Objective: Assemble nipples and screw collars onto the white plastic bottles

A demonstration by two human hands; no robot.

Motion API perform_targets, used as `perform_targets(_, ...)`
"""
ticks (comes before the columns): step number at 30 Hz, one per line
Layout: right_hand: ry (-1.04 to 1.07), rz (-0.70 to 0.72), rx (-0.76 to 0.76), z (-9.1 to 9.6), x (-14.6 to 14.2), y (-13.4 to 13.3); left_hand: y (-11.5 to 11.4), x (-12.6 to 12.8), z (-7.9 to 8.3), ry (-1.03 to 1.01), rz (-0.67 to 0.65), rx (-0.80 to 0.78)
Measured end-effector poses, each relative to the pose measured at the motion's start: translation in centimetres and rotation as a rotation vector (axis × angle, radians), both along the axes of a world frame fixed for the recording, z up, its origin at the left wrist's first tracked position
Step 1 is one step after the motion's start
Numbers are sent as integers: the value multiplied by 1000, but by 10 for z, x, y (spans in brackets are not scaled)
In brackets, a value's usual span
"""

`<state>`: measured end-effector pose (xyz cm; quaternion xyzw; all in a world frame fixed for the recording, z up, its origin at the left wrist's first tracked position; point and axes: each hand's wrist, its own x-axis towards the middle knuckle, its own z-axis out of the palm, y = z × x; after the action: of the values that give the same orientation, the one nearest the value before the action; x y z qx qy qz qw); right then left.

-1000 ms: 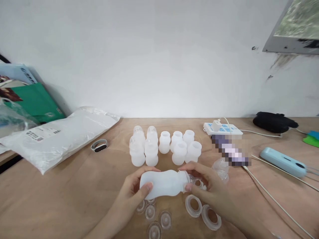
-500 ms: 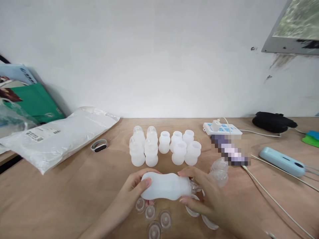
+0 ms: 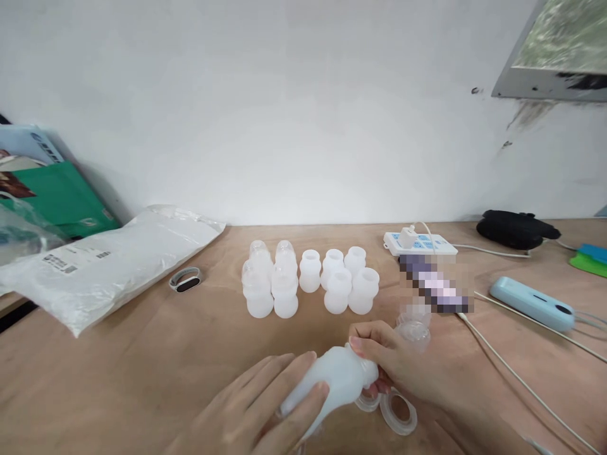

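Observation:
A white translucent baby bottle [image 3: 340,379] lies slanted between my hands, its neck end up and to the right. My left hand [image 3: 258,401] is wrapped over its base from the left, back of the hand upward. With thumb and fingers, my right hand [image 3: 386,351] grips the neck end; whether a teat sits there is hidden. Just below the right hand lie a clear screw ring [image 3: 411,422] and a second ring [image 3: 367,404], partly covered. Clear dome caps [image 3: 415,328] stand behind the right wrist.
Capped bottles [image 3: 286,296] stand at the middle of the table, with several uncapped bottles [image 3: 361,294] to their right. A wristband [image 3: 187,283] and white plastic bag [image 3: 114,259] lie left. A power strip [image 3: 439,244], blurred phone [image 3: 436,284], cables and a blue device [image 3: 531,304] lie right.
The bottle has gone from level to slanted and shifted lower right. My left hand has turned over its base, and the clear teats at the front are now mostly hidden.

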<state>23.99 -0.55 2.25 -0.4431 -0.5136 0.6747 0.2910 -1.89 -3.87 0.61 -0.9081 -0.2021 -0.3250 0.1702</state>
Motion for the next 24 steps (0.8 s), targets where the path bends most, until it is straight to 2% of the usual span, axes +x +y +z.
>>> perform_targets(5,-100,-79,-42,10,-3,-6,2,4,0,-30,4,-9)
perform_targets(7,-158,-96,45,15,-1,-8,8,7,-1,-127,-2,-59)
perform_targets(8,-206,-107,142,17,2,-8,10,8,-1,-212,5,-104)
perform_targets(10,-365,-179,448,23,11,-6,14,9,1,-394,51,-259)
perform_targets(13,-747,-437,982,32,33,2,16,10,7,-611,163,-536)
perform_targets(15,-1027,-573,1169,36,48,6,16,10,10,-748,212,-663)
perform_targets(17,-1283,-585,1149,37,61,8,17,11,12,-865,222,-745)
perform_targets(19,-1452,-489,1008,36,68,8,19,12,14,-936,222,-798)
perform_targets(22,-1479,-291,815,30,70,6,20,14,16,-953,235,-852)
perform_targets(24,-1409,-261,819,29,71,4,20,15,18,-964,230,-857)
